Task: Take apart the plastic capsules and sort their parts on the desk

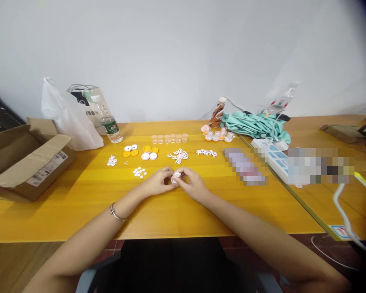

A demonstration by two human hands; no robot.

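Note:
Between my two hands, low over the table, is a small white plastic part (176,176). My left hand (159,182) has its thumb and fingers closed on the part's left side. From the right, my right hand (191,184) pinches the same part; the fingers cover much of it. Just beyond lie a pile of white openwork plastic pieces (179,155) and a row of similar white pieces (206,153). Left of my hands are small white discs (139,172). Farther back are white and yellow round rings (147,149) and a row of clear cylinders (170,139).
An open cardboard box (49,173), a white plastic bag (73,122) and a water bottle (111,127) stand at left. At back right are assembled orange-and-clear pieces (216,136), a brown drink bottle (217,116) and teal fabric (253,125). A white power strip (276,160) lies at right.

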